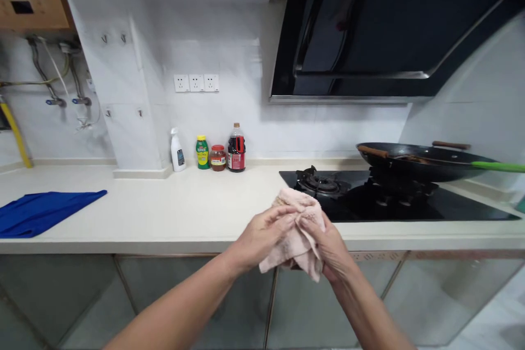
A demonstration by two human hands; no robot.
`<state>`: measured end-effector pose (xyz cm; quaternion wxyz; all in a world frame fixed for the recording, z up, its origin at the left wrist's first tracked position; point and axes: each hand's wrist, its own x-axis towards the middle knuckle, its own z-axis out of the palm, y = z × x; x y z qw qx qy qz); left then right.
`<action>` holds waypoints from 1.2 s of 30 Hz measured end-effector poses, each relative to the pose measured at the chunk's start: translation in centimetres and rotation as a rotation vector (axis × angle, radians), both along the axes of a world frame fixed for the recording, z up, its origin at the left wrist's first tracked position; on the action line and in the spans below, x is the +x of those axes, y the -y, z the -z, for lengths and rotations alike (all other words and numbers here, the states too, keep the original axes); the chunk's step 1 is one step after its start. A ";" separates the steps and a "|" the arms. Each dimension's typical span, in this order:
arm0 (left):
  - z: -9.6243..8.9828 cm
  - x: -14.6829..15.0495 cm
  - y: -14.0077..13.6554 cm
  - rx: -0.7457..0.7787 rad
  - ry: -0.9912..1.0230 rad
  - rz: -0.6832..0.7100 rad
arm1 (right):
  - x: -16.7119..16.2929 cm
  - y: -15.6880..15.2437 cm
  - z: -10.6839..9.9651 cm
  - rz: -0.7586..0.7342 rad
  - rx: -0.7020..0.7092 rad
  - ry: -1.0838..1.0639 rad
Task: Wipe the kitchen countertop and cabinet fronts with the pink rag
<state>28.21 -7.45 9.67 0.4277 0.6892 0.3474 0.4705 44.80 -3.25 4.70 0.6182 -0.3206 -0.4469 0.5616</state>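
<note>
A pale pink cloth point(293, 246) is bunched up between my two hands, in front of the counter's edge near the stove. My left hand point(266, 232) grips it from the left, thumb and fingers closed on its folds. From the right, my right hand point(328, 243) is wrapped round the cloth, with its thumb near the middle. Loose corners hang below both hands. Some of the right fingers are hidden behind the fabric. Just beyond the cloth is the black gas stove point(348, 197).
On the stove's right burner sits a large wok point(426, 167) with a green-handled utensil point(498, 166). A spray bottle point(178, 152), green bottle point(202, 153), red-lidded jar point(217, 158) and dark sauce bottle point(237, 150) line the wall. A blue cloth point(45, 210) lies left. The range hood point(361, 27) overhangs.
</note>
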 end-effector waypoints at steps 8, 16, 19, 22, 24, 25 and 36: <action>6.4 -18.2 -4.9 0.330 -0.874 -0.645 | 4.0 -8.5 -1.6 0.464 0.339 0.905; 9.1 -27.0 -5.5 0.406 -1.142 -0.644 | 2.9 -11.5 4.6 0.321 0.084 1.709; 9.4 -27.7 -5.9 0.365 -1.232 -0.586 | 1.5 -11.6 6.0 0.383 0.116 1.768; 9.8 -27.8 -6.2 0.294 -1.274 -0.526 | 0.1 -12.8 7.1 0.356 0.276 1.859; 10.0 -27.8 -6.2 0.302 -1.275 -0.512 | -0.4 -14.8 7.5 0.286 0.379 1.864; 10.0 -27.8 -6.2 0.312 -1.273 -0.513 | -0.5 -16.1 7.5 0.251 0.414 1.859; 10.1 -26.9 -5.1 0.515 -1.261 -0.619 | -6.3 -33.8 4.8 0.183 0.204 1.881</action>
